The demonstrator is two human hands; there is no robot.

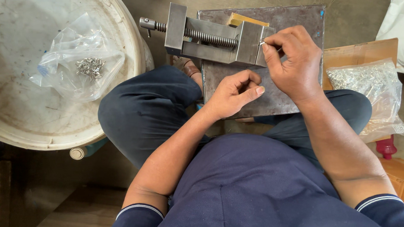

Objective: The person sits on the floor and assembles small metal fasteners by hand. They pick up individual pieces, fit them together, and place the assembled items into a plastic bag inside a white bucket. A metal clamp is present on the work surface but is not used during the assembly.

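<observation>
i see my right hand (293,58) pinching a small metal pin (262,43) at the vise (213,35) edge, fingertips closed on it, while my left hand (234,94) rests curled, empty, just below.

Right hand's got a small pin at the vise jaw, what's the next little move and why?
Probably seat the pin into the vise jaw. The right hand pinches it right at the jaw's edge, while the left hand rests curled on the metal plate, away from the screw handle.

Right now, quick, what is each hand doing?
Left hand: loosely curled, resting on the metal plate, holding nothing visible.
Right hand: pinching a small metal pin at the vise.
</observation>
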